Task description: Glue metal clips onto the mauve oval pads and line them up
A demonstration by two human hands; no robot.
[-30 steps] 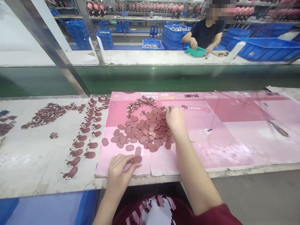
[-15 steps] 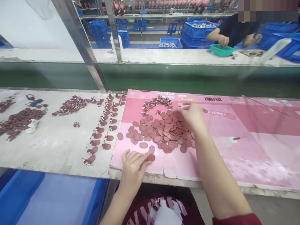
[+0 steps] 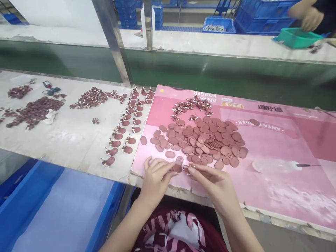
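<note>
Thumb and fingers of my left hand (image 3: 157, 176) pinch a reddish-brown oval disc (image 3: 177, 168) close to the front edge of the pink printed board (image 3: 162, 180). Just to its right, my right hand (image 3: 214, 178) grips a small brown-and-white part (image 3: 187, 168) at its fingertips, beside the disc; whether the two touch I cannot tell. Behind both hands spreads a pile of oval discs (image 3: 210, 140). A cluster of small brown-and-white parts (image 3: 193, 105) lies at the back of the board.
On the left bench, discs with small parts attached (image 3: 125, 122) form rows beside loose part heaps (image 3: 90, 98). A clear bottle with a thin nozzle (image 3: 275, 166) lies to the right. A metal post (image 3: 112, 42) rises behind. Across the gap, a co-worker's hand (image 3: 312, 19) is over a green basin (image 3: 296, 39).
My right hand has come back from the far side of the disc pile to my left hand, now with a small part in its fingers. The camera view has tilted downward.
</note>
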